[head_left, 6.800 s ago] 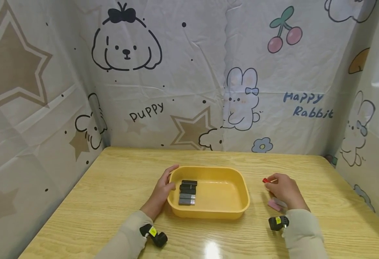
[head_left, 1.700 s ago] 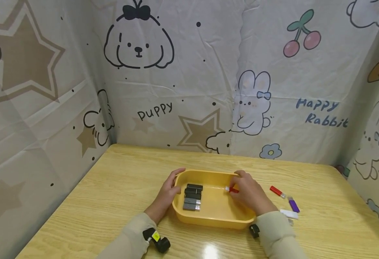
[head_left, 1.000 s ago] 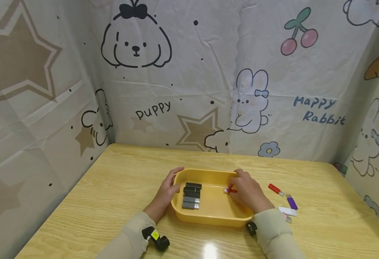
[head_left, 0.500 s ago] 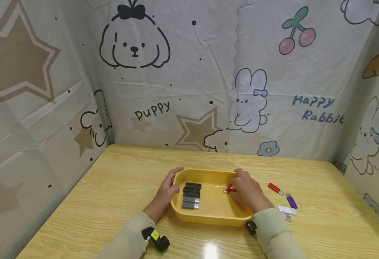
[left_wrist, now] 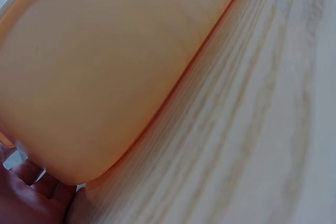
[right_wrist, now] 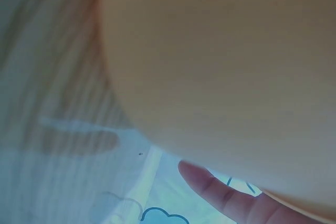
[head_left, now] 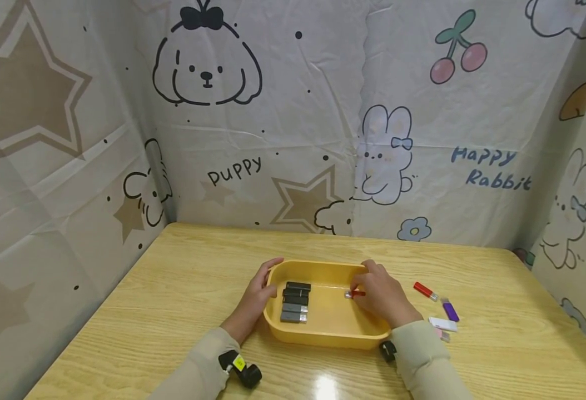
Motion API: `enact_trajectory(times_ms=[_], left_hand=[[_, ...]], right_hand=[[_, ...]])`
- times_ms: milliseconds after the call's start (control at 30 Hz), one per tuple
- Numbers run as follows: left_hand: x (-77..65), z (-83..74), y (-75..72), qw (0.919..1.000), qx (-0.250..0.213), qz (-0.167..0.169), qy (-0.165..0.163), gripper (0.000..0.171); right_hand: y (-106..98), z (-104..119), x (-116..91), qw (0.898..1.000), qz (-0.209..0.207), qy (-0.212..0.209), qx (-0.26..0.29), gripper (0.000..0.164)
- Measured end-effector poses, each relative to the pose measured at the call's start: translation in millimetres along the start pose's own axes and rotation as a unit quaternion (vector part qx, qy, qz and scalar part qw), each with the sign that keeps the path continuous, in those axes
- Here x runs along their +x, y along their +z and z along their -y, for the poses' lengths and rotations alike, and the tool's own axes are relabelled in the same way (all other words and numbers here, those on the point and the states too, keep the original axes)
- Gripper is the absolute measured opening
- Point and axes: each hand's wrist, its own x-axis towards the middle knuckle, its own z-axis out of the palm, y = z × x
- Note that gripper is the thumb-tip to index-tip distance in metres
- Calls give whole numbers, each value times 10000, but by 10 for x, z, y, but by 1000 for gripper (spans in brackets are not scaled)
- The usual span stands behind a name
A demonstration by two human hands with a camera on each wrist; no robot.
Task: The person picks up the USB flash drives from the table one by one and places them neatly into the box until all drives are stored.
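In the head view, a yellow plastic tray stands on the wooden table. My left hand grips its left end, thumb over the rim and fingers outside; the left wrist view shows these fingers against the outer wall. Inside, at the left, black USB sticks and grey USB sticks lie stacked in a column. My right hand reaches over the right end, pinching a red USB stick low inside, its metal plug pointing left. One right finger extends outside the tray wall in the right wrist view.
Right of the tray lie another red USB stick, a purple one, a white one and a pink one partly behind the right sleeve. A patterned cloth encloses the table's back and sides.
Earlier, my right hand held a red USB stick over the table, right of the tray; it has since carried one into the tray. Over the last second the hands have barely moved.
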Motion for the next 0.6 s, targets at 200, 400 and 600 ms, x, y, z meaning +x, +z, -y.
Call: enact_trajectory(times_ms=[200,400,600], left_hand=[[-40,-112,4,9990,-390,225,-43,70],[-95,-253,45,9993,-255,283,-59,69],[-104,-274,55,9996,-195,218,-56,68]], right_hand=[[7,-1,7,10000,-11,20,32,14],[-1,-3,1,9999,-27,25,134,16],[7,-31,8,9995,-119,-148,242,16]])
